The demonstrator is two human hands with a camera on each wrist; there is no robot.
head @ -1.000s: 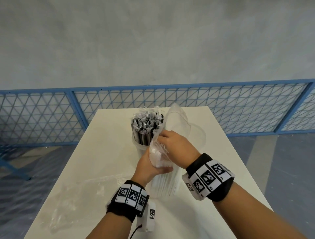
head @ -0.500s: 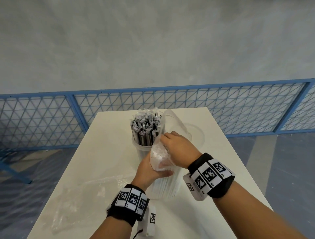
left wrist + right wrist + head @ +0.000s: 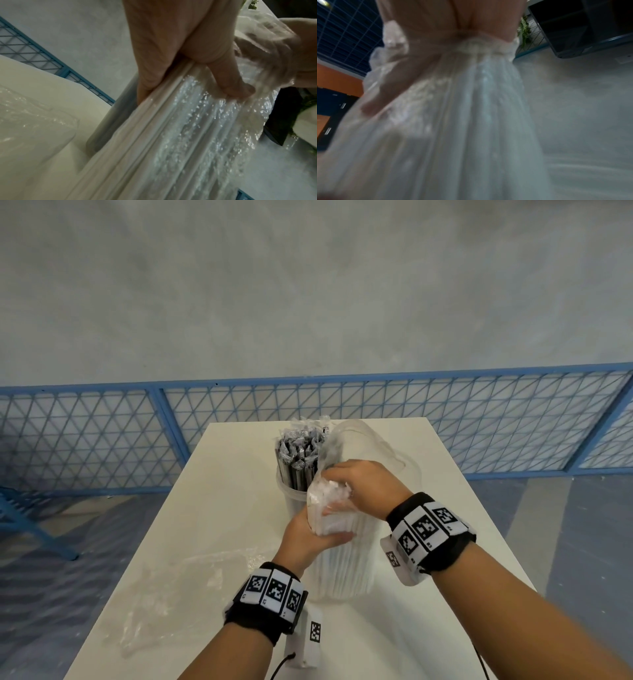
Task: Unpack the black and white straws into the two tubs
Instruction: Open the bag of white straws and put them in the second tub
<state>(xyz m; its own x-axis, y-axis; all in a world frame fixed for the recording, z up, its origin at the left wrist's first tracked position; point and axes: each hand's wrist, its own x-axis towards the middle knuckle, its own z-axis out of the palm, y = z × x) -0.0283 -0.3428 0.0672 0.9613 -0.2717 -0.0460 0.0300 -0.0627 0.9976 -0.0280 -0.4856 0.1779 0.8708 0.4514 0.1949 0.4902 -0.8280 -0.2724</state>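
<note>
At frame centre, the left hand (image 3: 308, 537) gripped the white straws (image 3: 344, 563); the right hand (image 3: 368, 486) pinched their plastic bag (image 3: 329, 494) above.

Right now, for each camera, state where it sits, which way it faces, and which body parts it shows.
Head: worn high, looking forward and down at the table; shows both forearms, left hand and right hand.
Left wrist: looks along the left hand gripping the white straws.
Right wrist: looks along the right hand at the plastic bag; blurred.
Shared: all three show the bagged white straws.
</note>
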